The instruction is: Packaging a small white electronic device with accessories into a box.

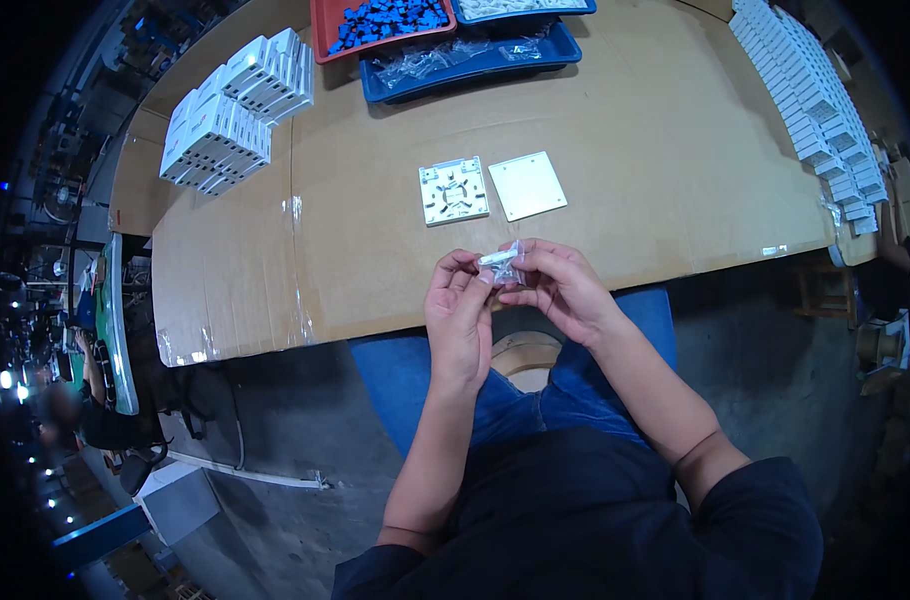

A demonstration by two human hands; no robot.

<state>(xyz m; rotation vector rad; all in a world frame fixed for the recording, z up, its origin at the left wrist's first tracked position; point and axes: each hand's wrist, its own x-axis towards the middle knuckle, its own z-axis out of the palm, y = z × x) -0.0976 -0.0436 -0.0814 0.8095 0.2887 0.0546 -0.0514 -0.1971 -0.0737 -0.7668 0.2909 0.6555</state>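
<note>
Between my two hands, just over the table's near edge, is a small clear plastic bag (502, 262) with white pieces inside. My left hand (461, 310) pinches its left side between thumb and fingers. The fingers of my right hand (565, 285) are closed on its right side. Beyond the hands lies a square white plastic tray (454, 191) with moulded guides in its middle. Right beside it is a flat square white cover (528, 186) with small holes near its corners. Neither hand touches these two.
Stacked white boxes (218, 140) stand at the far left; long rows of white units (810, 100) line the right edge. At the back are a red bin (325, 45) of blue parts, a blue tray (470, 88) with clear bags and another blue tray (525, 14) of white pieces.
</note>
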